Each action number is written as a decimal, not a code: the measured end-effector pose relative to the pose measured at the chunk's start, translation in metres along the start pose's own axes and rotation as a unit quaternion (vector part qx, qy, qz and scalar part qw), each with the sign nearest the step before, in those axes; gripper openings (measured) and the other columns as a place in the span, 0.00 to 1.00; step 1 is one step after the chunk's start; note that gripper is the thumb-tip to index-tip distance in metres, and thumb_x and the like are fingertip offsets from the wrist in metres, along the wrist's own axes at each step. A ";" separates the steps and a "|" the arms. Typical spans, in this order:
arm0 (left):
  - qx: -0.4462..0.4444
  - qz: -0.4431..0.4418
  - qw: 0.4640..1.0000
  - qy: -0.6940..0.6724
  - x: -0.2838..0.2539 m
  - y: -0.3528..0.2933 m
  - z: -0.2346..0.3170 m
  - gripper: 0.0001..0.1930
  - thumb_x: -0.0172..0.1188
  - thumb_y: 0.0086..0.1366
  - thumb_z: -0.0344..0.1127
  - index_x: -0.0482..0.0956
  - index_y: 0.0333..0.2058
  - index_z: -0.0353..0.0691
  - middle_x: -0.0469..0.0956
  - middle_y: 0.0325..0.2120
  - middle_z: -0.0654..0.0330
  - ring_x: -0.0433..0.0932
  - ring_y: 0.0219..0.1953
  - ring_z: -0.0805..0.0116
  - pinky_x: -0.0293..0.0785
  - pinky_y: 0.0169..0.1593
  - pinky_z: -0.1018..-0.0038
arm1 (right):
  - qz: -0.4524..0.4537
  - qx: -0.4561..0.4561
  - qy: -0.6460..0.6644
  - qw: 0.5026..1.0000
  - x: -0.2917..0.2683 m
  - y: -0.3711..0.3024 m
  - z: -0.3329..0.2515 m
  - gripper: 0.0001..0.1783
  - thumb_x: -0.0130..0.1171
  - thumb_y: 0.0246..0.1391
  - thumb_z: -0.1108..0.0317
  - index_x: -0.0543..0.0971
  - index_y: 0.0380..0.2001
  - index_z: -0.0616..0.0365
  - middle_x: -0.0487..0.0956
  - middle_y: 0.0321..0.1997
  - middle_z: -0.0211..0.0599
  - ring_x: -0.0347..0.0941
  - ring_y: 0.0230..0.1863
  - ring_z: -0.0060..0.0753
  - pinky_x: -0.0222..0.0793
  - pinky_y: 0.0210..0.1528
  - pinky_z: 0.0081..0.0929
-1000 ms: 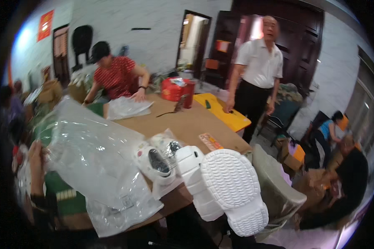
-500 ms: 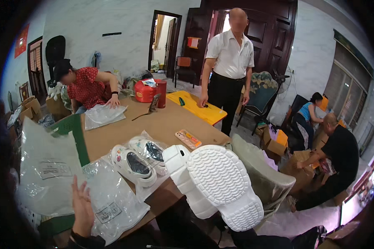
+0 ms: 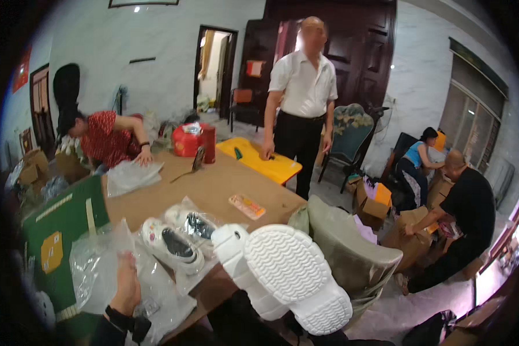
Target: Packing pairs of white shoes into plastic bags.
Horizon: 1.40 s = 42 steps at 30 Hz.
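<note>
My left hand (image 3: 126,285) is raised at the table's near left, fingers stretched upward and somewhat blurred, beside a crumpled clear plastic bag (image 3: 89,277). Nothing shows firmly held in it. My right hand is not visible. White clogs (image 3: 285,262) loom close in front, patterned soles turned toward me; whatever supports them is hidden. Just left of them, another pair of white clogs (image 3: 179,245) with small coloured decorations and dark inserts lies in clear plastic on the brown tabletop (image 3: 219,181).
A green cutting mat (image 3: 69,219) covers the table's left part. Farther back lie a small patterned case (image 3: 247,206) and a red container (image 3: 187,140). A covered chair (image 3: 352,248) stands right. Across the table, a co-worker (image 3: 106,138) presses a plastic bag; another person (image 3: 305,98) stands.
The clear bag at left has sunk and crumpled, uncovering more green mat. My left hand's spread fingers have come together and turned edge-on. The view has shifted slightly.
</note>
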<state>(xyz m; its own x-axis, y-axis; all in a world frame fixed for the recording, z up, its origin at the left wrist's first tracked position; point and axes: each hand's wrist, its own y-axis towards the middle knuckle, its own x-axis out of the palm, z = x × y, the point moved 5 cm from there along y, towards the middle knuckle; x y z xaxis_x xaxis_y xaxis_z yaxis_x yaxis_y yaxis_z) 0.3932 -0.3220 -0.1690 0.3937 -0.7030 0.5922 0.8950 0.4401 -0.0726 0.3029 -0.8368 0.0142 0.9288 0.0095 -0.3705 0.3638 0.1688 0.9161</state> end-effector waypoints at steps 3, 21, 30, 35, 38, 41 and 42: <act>0.009 -0.166 0.851 0.497 0.053 -0.024 0.007 0.35 0.48 0.63 0.50 0.48 0.63 0.40 0.57 0.58 0.42 0.57 0.60 0.52 0.53 0.61 0.66 | -0.075 -0.046 0.078 0.993 0.011 -0.004 -0.017 0.19 0.63 0.39 0.71 0.77 0.39 0.66 0.78 0.41 0.48 0.76 0.43 0.44 0.73 0.42 0.31; 0.262 -0.261 0.454 0.810 0.022 -0.138 0.039 0.26 0.60 0.51 0.37 0.70 0.51 0.41 0.64 0.51 0.46 0.62 0.56 0.48 0.58 0.58 0.60 | -0.359 -0.230 0.512 0.746 0.059 -0.024 -0.145 0.19 0.63 0.37 0.72 0.78 0.38 0.65 0.78 0.41 0.49 0.76 0.44 0.46 0.73 0.43 0.32; 0.269 -0.096 0.449 0.847 -0.054 -0.092 0.097 0.28 0.52 0.52 0.28 0.65 0.55 0.49 0.61 0.57 0.53 0.73 0.36 0.62 0.71 0.41 0.70 | -0.413 -0.239 0.608 0.635 0.057 -0.025 -0.208 0.19 0.64 0.36 0.73 0.78 0.37 0.65 0.78 0.40 0.49 0.76 0.44 0.47 0.73 0.43 0.32; 0.328 -0.188 0.504 0.777 -0.021 -0.093 0.103 0.32 0.53 0.52 0.28 0.59 0.58 0.40 0.60 0.59 0.57 0.72 0.33 0.60 0.72 0.40 0.71 | -0.404 -0.250 0.655 0.588 0.060 -0.009 -0.243 0.19 0.64 0.36 0.73 0.78 0.37 0.65 0.78 0.40 0.50 0.76 0.44 0.48 0.73 0.43 0.32; 0.281 -0.212 0.586 0.730 -0.017 -0.092 0.103 0.36 0.50 0.50 0.21 0.54 0.60 0.36 0.58 0.60 0.53 0.71 0.38 0.55 0.69 0.46 0.68 | -0.372 -0.257 0.698 0.555 0.068 0.001 -0.274 0.19 0.64 0.36 0.73 0.78 0.37 0.65 0.78 0.40 0.50 0.76 0.45 0.48 0.73 0.43 0.32; 0.302 -0.269 0.623 0.669 -0.005 -0.087 0.100 0.38 0.46 0.45 0.15 0.52 0.60 0.31 0.56 0.60 0.47 0.68 0.45 0.49 0.65 0.52 0.67 | -0.321 -0.259 0.724 0.553 0.069 0.022 -0.289 0.19 0.64 0.35 0.73 0.78 0.37 0.65 0.78 0.40 0.50 0.76 0.45 0.48 0.73 0.43 0.32; 0.287 -0.268 0.629 0.671 -0.008 -0.096 0.101 0.38 0.45 0.45 0.15 0.52 0.60 0.31 0.55 0.61 0.46 0.67 0.45 0.49 0.64 0.52 0.67 | -0.292 -0.281 0.710 0.576 0.071 0.019 -0.291 0.20 0.64 0.35 0.72 0.78 0.37 0.65 0.79 0.40 0.49 0.75 0.45 0.48 0.73 0.43 0.33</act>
<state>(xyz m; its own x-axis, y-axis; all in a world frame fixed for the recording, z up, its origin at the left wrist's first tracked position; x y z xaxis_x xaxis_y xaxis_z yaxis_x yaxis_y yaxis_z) 0.2825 -0.3020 -0.0857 0.2347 -0.5055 -0.8303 0.9035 -0.2016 0.3781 0.3546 -0.5466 -0.0396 -0.4794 0.5184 -0.7081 0.1329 0.8405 0.5253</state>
